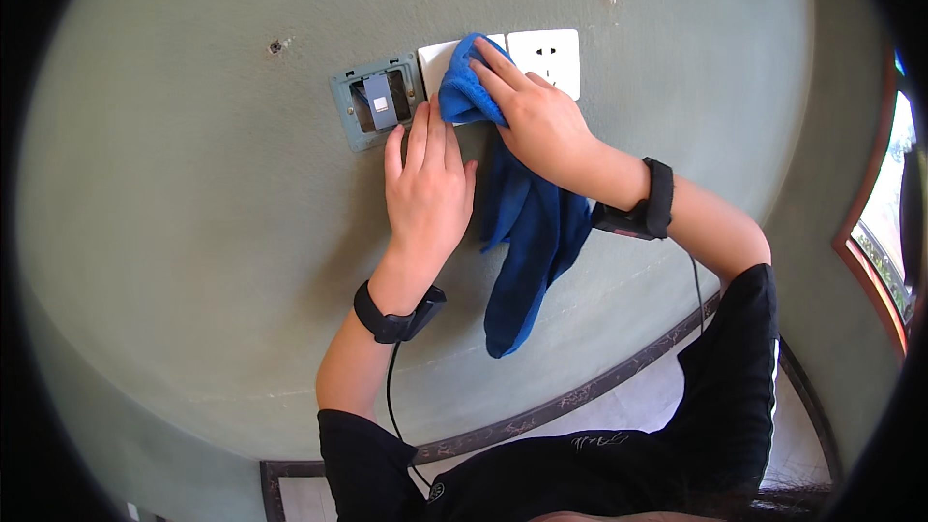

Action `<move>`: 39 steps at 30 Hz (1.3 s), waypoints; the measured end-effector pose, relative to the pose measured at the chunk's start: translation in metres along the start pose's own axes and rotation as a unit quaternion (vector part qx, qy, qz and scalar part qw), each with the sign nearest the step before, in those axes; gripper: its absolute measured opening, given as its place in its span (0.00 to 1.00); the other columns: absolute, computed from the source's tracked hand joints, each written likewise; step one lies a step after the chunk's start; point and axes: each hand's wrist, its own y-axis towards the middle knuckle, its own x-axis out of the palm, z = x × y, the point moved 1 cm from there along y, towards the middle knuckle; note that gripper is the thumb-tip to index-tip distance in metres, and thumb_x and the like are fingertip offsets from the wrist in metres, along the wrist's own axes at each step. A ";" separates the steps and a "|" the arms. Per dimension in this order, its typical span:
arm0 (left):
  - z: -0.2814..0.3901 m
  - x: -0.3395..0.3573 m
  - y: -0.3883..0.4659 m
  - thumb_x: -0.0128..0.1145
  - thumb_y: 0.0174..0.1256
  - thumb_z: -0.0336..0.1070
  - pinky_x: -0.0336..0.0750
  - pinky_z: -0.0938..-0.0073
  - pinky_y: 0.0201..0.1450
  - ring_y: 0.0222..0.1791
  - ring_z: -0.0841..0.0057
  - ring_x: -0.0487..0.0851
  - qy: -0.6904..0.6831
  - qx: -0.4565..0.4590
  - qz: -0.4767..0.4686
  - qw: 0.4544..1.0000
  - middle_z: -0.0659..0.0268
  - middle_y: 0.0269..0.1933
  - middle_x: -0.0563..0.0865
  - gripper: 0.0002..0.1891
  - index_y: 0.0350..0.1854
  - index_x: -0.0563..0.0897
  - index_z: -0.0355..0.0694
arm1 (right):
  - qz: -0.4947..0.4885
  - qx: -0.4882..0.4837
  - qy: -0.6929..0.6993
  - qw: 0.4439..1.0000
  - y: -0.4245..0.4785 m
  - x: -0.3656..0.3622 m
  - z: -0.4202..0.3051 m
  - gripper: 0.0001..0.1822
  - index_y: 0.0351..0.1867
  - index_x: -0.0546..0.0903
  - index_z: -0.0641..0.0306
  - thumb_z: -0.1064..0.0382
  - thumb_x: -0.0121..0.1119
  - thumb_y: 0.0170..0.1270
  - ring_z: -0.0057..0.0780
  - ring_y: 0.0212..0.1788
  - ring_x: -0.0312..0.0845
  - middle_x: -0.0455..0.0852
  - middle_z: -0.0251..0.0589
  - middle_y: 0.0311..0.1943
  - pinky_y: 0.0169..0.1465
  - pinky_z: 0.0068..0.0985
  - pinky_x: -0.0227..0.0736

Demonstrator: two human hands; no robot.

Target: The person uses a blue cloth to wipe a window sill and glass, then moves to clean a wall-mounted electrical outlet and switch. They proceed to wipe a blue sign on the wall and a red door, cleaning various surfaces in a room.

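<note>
A blue microfibre cloth [470, 87] is pressed by my right hand [545, 119] against a white wall plate [435, 61]. The bunched part of the cloth covers much of that plate, and the rest hangs down below my palm. Just below the plate, my left hand [431, 192] lies against the wall with fingers extended and nothing held; its fingertips reach the plate's lower left edge. To the right sits a white power socket plate [564, 71], partly hidden by my right hand. On the left is an uncovered grey mounting frame [342, 103], with a small jack module [379, 101] in its opening.
The green-grey wall [196, 196] has holes on either side above the plates. A dark skirting strip [573, 399] runs along the floor. Black wrist straps trail thin cables [391, 384] past my arms. A red-framed window [881, 210] is at far right.
</note>
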 end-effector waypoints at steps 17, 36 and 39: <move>0.007 0.004 -0.003 0.57 0.53 0.30 0.59 0.55 0.65 0.58 0.60 0.72 -0.003 -0.023 -0.015 1.000 0.53 0.49 0.80 0.16 0.44 0.80 0.30 | 0.005 -0.079 0.067 0.995 0.007 0.016 -0.019 0.24 0.54 0.70 0.66 0.68 0.57 0.52 0.47 0.41 0.81 0.64 0.49 0.67 0.42 0.37 0.79; 0.011 0.003 -0.003 0.58 0.50 0.29 0.61 0.54 0.66 0.57 0.61 0.73 0.029 -0.019 0.004 0.999 0.54 0.48 0.81 0.14 0.40 0.81 0.31 | 0.030 -0.052 0.050 0.997 0.000 0.006 -0.007 0.18 0.46 0.70 0.67 0.69 0.57 0.52 0.46 0.34 0.82 0.69 0.49 0.64 0.36 0.35 0.78; 0.013 0.011 -0.004 0.58 0.51 0.29 0.61 0.55 0.65 0.58 0.59 0.72 0.015 -0.024 0.009 1.000 0.53 0.49 0.79 0.15 0.43 0.80 0.30 | 0.014 -0.059 0.090 0.994 0.003 0.007 -0.015 0.19 0.48 0.70 0.66 0.69 0.58 0.53 0.47 0.36 0.82 0.70 0.47 0.63 0.37 0.35 0.78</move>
